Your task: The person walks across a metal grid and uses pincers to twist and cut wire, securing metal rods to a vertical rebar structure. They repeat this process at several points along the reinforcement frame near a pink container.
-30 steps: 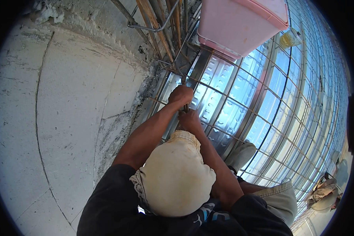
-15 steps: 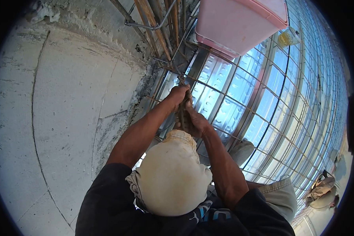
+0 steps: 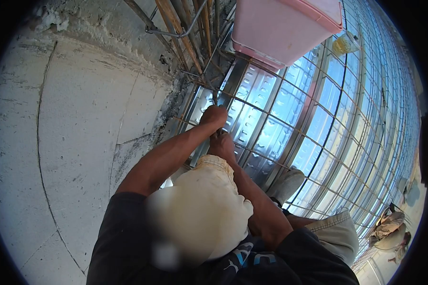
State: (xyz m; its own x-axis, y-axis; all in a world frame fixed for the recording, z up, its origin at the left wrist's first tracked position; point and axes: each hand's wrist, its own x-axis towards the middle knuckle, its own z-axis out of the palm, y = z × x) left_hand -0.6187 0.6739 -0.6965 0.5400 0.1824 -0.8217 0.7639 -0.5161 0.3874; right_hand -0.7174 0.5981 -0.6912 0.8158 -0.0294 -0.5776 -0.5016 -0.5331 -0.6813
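My left hand [image 3: 214, 117] is closed round a dark tool whose tip [image 3: 215, 97] shows just above the fist, beside the vertical rebar. Right below it, my right hand [image 3: 221, 144] is closed on the lower part of the same tool; the fists are close together. The tool's lower end is hidden behind the right hand and my covered knee [image 3: 199, 204]. Past the tip lies the wire mesh [image 3: 252, 105] over shiny ribbed metal decking [image 3: 257, 85].
A pink container [image 3: 280, 33] stands beyond my hands, with a clear cup of yellowish content [image 3: 345, 43] beside it. Upright rusty bars [image 3: 190, 38] rise at the concrete wall [image 3: 85, 104]. My shoe [image 3: 288, 185] rests on the mesh. Another person [image 3: 390, 231] is at far right.
My right hand has moved left and now sits directly beneath the left one. The left hand has shifted slightly down and turned, covering more of the tool. The view has shifted a little.
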